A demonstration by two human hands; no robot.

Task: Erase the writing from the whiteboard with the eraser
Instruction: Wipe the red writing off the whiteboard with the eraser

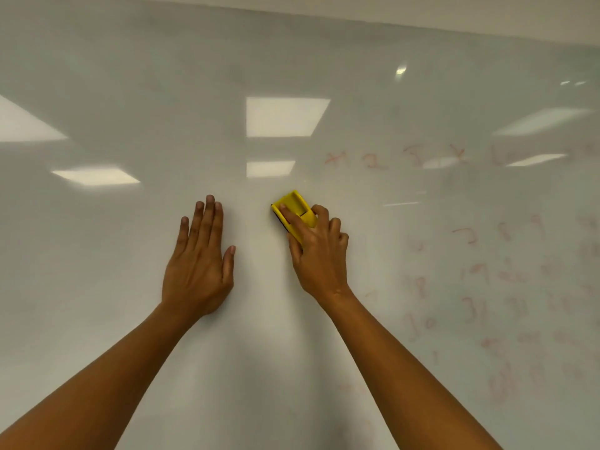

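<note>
A glossy whiteboard (130, 76) fills the view. Faint red writing (480, 287), numbers and letters, partly smeared, covers its right side, with a row of red marks (389, 157) higher up. My right hand (319, 254) grips a yellow eraser (293, 206) with a dark pad, pressed against the board near the middle, left of the writing. My left hand (198, 261) lies flat on the board with fingers together, a little left of the eraser, holding nothing.
The board's top edge (422, 26) runs across the upper right, with a pale wall above it. Ceiling lights are reflected as bright patches (282, 116) on the board. The left half of the board shows no writing.
</note>
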